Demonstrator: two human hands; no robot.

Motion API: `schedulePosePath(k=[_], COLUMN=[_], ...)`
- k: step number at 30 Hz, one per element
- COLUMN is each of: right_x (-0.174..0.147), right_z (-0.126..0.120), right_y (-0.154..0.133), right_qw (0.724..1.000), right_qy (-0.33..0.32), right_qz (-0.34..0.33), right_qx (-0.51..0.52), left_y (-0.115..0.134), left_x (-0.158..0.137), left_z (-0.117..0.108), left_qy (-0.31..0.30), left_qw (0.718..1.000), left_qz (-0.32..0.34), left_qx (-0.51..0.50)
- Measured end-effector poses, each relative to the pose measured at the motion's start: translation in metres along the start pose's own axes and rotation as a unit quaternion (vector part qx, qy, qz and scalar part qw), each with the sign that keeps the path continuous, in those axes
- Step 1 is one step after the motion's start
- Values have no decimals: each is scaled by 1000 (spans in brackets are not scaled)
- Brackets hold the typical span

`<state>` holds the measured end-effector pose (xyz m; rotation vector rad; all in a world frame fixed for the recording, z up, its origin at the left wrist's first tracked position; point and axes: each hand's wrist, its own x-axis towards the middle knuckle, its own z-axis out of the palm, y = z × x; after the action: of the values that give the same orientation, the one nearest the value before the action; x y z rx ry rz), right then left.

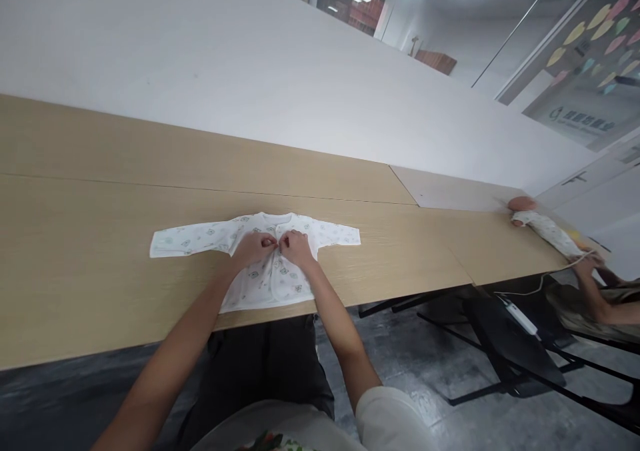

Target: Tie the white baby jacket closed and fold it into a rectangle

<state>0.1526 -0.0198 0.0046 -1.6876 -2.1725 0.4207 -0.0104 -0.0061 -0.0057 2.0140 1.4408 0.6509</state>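
Note:
A small white baby shirt (283, 281) with a scattered print lies face up on the wooden table, its sleeves spread to both sides. Its lower hem lies near the table's front edge. My left hand (254, 248) pinches the front opening from the left, a little below the neckline. From the right, my right hand (296, 246) pinches the opposite edge, with the fingertips of both hands almost meeting. Whatever small fastening may be between the fingers is hidden.
The pale wooden table (100, 238) runs along a white wall (200, 71). At the far right, a person's hands (587, 264) touch another white garment (547, 231) beside a doll-like head (521, 203). A black folding chair (510, 344) carries a white power strip (520, 318).

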Motion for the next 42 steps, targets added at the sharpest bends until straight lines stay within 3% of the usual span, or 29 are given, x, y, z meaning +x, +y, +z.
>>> schedulePosePath(k=[10,22,30,36,39,42], right_x=[1,0,-2,-30,-48,-58], right_z=[1,3,-8,-11,-9,-6], right_y=[4,4,3,4,1,-3], right_qw=[993,993,990,987,990,994], right_qy=[29,19,34,28,-16,-20], right_qz=[-9,-38,11,-4,-40,-64], right_qx=[116,111,140,160,133,91], left_y=[3,-3,-1,7,15,21], left_x=[-2,0,-5,-31,-46,-53], left_z=[-4,1,-3,-6,-6,-5], left_qy=[3,-2,2,1,-25,-41], left_qw=[1000,999,998,998,998,998], left_qz=[-3,12,18,43,38,19], left_qx=[-21,33,62,48,45,51])
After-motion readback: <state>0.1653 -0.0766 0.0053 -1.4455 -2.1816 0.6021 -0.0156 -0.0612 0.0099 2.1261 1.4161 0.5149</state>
